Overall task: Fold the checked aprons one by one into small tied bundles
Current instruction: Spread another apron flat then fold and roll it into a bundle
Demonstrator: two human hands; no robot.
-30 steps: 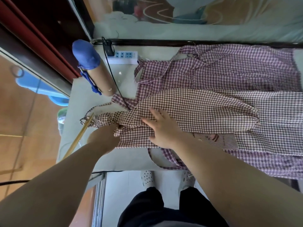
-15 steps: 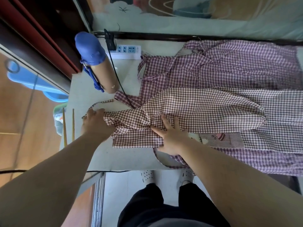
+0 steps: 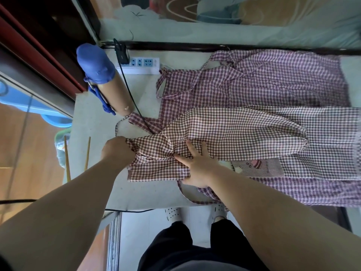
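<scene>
Pale tabletop (image 3: 93, 118) ran beneath you, with a power strip (image 3: 139, 63) at its far edge. On it the brown checked apron (image 3: 224, 132) lay across a purple checked apron (image 3: 273, 83), its far long side turned in over the middle. Your left hand (image 3: 117, 150) was curled round the bunched bib end, gripping it. Your right hand (image 3: 198, 167) lay flat with fingers spread, pinning the cloth beside that bunch. You seemed early in the first fold, narrowing the apron lengthwise. The next move probably called for bringing the near edge over evenly while the left hand kept the cloth taut.
</scene>
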